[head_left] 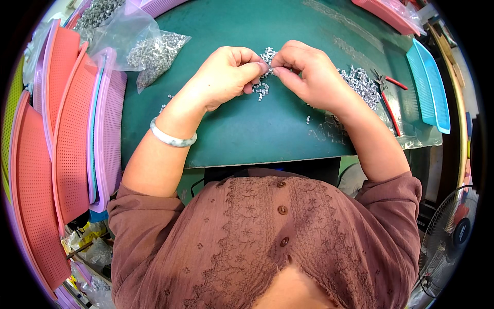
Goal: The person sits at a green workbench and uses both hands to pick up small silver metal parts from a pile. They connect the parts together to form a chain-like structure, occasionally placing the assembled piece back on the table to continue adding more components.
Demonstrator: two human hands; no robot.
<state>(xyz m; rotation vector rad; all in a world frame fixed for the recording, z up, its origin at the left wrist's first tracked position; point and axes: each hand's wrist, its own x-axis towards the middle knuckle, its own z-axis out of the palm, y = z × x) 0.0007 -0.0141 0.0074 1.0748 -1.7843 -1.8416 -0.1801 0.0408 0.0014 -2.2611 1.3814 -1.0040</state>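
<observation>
Over the green table (231, 139), the fingertips of my left hand (229, 74) and my right hand (306, 72) nearly touch. Both hands are closed in a pinch, thumb against fingers. What they grip is too small and too covered to make out. Right below and behind the fingertips lies a small cluster of silvery metal parts (262, 92). Beyond my right wrist spreads a larger pile of similar parts (363, 86). One loose part (308, 120) lies nearer to me, and a few others (163, 107) lie beside my left wrist.
Red-handled pliers (389, 110) lie open beside the right pile, near a blue basket (428, 85). A clear bag of metal parts (157, 56) rests at the far left. Stacked pink baskets (72, 139) line the left side; a fan (445, 232) stands lower right.
</observation>
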